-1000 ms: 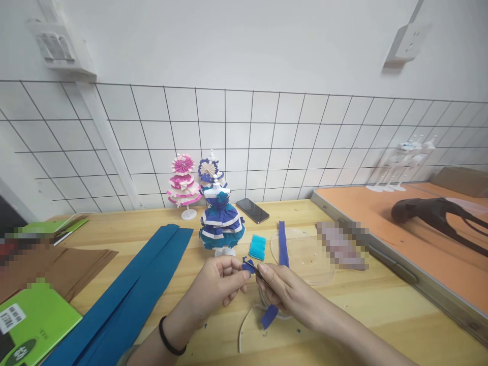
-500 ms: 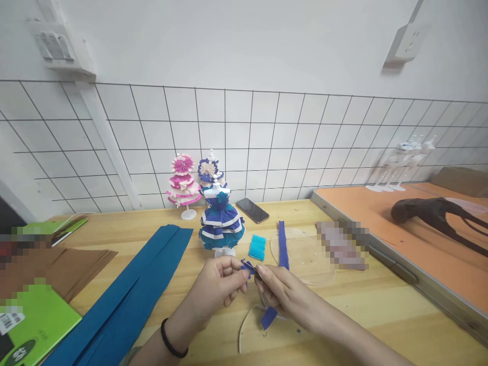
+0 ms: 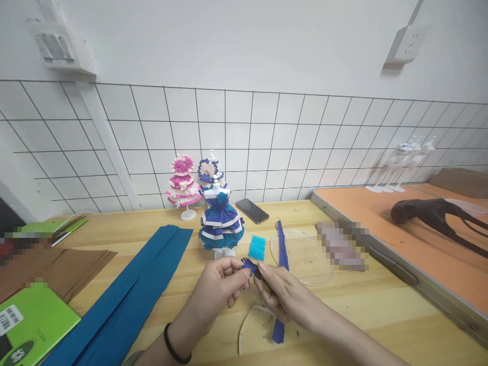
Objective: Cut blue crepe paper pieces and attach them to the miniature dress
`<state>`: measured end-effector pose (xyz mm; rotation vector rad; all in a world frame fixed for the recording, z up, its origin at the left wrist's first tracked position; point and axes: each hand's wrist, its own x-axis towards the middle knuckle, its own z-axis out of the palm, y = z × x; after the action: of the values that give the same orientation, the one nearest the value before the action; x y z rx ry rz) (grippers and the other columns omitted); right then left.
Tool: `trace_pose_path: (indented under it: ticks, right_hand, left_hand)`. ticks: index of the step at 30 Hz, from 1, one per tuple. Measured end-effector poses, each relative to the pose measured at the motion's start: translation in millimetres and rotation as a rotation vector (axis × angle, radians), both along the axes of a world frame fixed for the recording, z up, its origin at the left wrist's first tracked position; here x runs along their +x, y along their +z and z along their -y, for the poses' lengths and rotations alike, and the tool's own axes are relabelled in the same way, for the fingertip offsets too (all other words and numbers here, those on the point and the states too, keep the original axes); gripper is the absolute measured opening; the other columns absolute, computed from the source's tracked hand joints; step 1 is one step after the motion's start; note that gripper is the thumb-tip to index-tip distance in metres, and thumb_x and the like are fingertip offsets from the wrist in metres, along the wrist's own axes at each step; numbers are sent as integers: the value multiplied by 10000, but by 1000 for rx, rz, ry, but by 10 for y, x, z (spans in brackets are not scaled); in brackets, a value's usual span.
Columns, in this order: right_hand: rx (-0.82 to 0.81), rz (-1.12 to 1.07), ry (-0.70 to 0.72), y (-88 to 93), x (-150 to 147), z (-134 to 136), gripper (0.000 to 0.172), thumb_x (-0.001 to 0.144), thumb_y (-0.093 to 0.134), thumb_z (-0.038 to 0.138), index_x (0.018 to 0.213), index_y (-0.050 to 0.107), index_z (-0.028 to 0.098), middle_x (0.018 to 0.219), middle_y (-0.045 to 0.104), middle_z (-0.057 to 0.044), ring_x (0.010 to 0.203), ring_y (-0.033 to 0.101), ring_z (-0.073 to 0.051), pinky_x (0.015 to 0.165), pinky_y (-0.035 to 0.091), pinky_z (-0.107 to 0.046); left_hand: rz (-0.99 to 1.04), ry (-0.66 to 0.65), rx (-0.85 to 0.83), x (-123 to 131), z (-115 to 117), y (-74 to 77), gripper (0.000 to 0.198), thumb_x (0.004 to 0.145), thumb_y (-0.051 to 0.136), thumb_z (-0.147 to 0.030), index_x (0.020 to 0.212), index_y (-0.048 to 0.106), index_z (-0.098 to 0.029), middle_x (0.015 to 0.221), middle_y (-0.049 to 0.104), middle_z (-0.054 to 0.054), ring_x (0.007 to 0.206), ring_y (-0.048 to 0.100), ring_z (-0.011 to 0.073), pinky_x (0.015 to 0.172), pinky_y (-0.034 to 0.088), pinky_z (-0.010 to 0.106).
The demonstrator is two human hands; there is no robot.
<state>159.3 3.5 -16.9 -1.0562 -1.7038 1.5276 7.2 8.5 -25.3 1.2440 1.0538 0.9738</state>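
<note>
My left hand (image 3: 222,284) pinches a small gathered piece of violet-blue crepe paper (image 3: 246,265) between thumb and fingers. My right hand (image 3: 284,290) grips slim dark tweezers (image 3: 254,268), whose tips meet the paper beside my left fingertips. A violet-blue paper strip (image 3: 278,332) hangs out below my right hand; whether it joins the gathered piece is hidden. Just beyond my hands stands a miniature dress form (image 3: 221,223) in a blue, teal and white ruffled paper dress. A pleated turquoise paper piece (image 3: 257,247) lies to its right.
Long teal crepe paper (image 3: 129,290) and brown paper (image 3: 64,269) cover the left side. Clear round discs (image 3: 305,254), another violet-blue strip (image 3: 282,244) and a phone (image 3: 252,210) lie on the table. Behind are pink (image 3: 183,183) and blue dressed forms. An orange board (image 3: 366,213) bounds the right.
The strip's tail below my right hand has shifted right and lower. The tweezers and the gathered paper have turned slightly between my hands, which stay close together.
</note>
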Motion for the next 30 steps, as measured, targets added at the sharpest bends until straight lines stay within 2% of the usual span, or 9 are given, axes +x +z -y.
trace_pose_path:
  ticks: [7, 14, 30]
  right_hand:
    - [-41, -34, -5, 25, -13, 6, 483, 812, 299, 578, 544, 372, 183, 372, 244, 100, 322, 196, -51, 342, 159, -193]
    - [-16, -47, 3, 5, -19, -1, 488, 838, 268, 548, 535, 374, 181, 374, 255, 97, 330, 197, -53, 354, 173, -197]
    - [1, -40, 1, -67, 8, -19, 512, 824, 243, 585, 535, 369, 182, 363, 255, 94, 341, 221, -59, 363, 202, -193]
  left_hand:
    - [10, 2, -14, 13, 15, 3, 201, 695, 569, -312, 603, 516, -141, 495, 480, -42, 373, 351, 37, 337, 285, 148]
    - [8, -11, -21, 15, 29, 41, 203, 691, 572, -314, 600, 512, -142, 506, 483, -43, 381, 355, 39, 339, 288, 149]
    - [5, -15, -30, -1, 7, 25, 226, 689, 572, -357, 620, 527, -146, 536, 519, -25, 389, 379, 46, 344, 292, 153]
